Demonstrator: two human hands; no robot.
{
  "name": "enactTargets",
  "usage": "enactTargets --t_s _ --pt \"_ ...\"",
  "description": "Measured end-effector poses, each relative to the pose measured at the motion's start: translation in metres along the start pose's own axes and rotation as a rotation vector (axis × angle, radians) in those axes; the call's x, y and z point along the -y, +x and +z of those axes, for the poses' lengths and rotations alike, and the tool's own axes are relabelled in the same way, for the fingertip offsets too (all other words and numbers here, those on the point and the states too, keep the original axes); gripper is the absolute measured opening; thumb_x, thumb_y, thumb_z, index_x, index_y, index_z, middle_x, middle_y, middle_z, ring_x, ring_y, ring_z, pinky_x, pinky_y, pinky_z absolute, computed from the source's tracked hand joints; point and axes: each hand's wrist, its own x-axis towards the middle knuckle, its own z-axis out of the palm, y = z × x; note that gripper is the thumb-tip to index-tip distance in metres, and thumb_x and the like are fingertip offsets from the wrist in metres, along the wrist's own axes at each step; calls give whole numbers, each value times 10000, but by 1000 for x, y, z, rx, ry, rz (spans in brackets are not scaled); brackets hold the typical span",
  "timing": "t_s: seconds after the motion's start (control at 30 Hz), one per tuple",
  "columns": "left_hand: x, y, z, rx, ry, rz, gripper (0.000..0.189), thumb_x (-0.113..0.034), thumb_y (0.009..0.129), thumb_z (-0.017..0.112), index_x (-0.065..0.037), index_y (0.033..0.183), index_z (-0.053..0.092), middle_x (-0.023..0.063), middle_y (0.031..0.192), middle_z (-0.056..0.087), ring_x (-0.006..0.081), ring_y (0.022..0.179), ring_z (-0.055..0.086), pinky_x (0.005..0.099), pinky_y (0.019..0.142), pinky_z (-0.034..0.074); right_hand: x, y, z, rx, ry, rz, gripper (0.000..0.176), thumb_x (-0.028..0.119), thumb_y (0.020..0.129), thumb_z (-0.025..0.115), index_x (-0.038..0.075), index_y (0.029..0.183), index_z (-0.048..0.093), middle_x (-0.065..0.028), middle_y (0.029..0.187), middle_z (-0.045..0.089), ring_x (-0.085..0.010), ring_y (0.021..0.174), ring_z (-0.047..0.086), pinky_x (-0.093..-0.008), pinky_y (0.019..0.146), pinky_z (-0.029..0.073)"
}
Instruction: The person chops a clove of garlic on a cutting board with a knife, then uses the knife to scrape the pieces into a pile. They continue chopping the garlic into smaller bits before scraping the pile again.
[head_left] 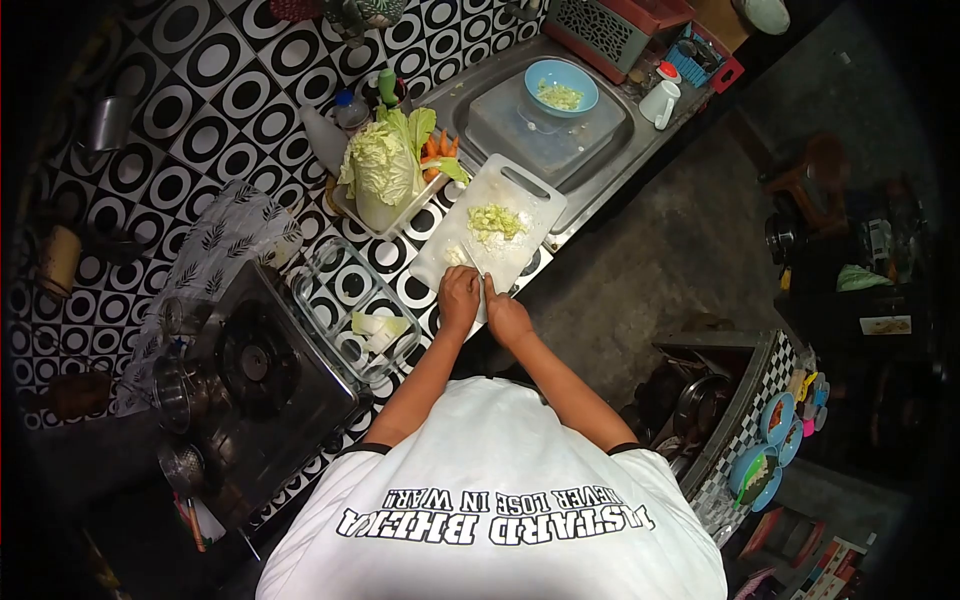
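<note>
My right hand point(508, 316) is closed around a knife point(477, 262) whose thin blade points away from me over the white cutting board point(529, 256). Beside the blade, my left hand point(460, 296) has its fingers bent down on a small pale piece of cabbage point(455, 254). A heap of chopped cabbage point(496, 222) lies in the middle of the board. The knife's handle is hidden by my fingers.
Left of the board, a napa cabbage point(385, 172) and carrots point(440, 150) sit in a container. A glass dish point(345, 262) holds cabbage pieces. Chopped bits fill part of a blue bowl point(561, 88) over the sink point(620, 140). A stove point(300, 375) stands lower left.
</note>
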Motion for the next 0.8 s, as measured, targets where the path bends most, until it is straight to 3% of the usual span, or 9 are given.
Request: enactTargets --t_s 0.4,0.6,0.67,0.8 --pt "-2 2 -1 8 26 -19 56 25 748 653 8 802 654 126 857 646 333 856 590 411 786 483 2 17 -10 129 -70 -22 672 65 874 460 -99 1475 207 -242 831 681 -346 736 689 -426 649 561" --pt "-4 1 2 -12 48 -59 76 24 750 660 7 823 663 124 872 654 331 870 594 405 794 485 -8 28 -31 191 -165 -160 675 69 872 462 -114 1468 202 -228 857 691 -333 740 693 -419 648 561" --pt "-4 3 2 -12 62 -71 82 23 751 662 6 831 666 124 875 655 329 874 596 403 797 485 -10 30 -38 224 -195 -202 642 70 869 479 -120 1444 264 -198 851 703 -316 769 701 -396 665 567" --pt "-7 1 5 -35 91 -76 103 29 751 667 4 850 673 123 886 659 323 880 599 398 801 487 -29 37 -39 238 -102 -263 697 52 846 470 -120 1465 197 -246 841 686 -374 792 684 -445 710 547"
